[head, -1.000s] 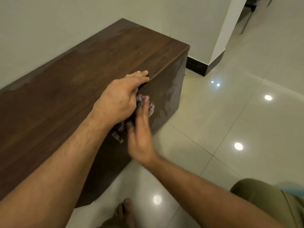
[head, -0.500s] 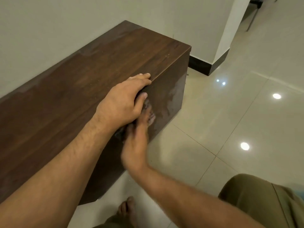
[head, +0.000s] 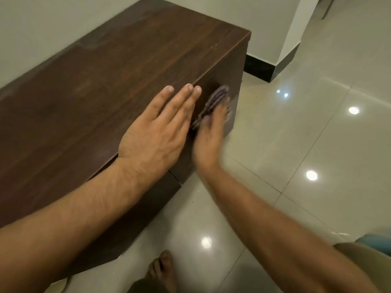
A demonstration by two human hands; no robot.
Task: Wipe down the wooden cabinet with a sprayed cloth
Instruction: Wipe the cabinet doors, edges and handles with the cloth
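A long, low, dark wooden cabinet (head: pixel 110 66) stands against the wall. My left hand (head: pixel 160 132) lies flat on its top near the front edge, fingers spread and holding nothing. My right hand (head: pixel 211 136) presses a crumpled greyish-purple cloth (head: pixel 215 100) flat against the cabinet's front face, close to its right end. The right hand is blurred by motion. Most of the cloth is hidden under my palm and fingers.
Glossy cream floor tiles (head: pixel 296 144) stretch to the right, with ceiling-light reflections. A white pillar with a dark skirting (head: pixel 283 66) rises beyond the cabinet's right end. My bare foot (head: pixel 163 269) and bent knee (head: pixel 364 256) are at the bottom.
My left hand uncurled from the front edge and now lies flat on the top. My right hand slid the cloth up and to the right along the front face.
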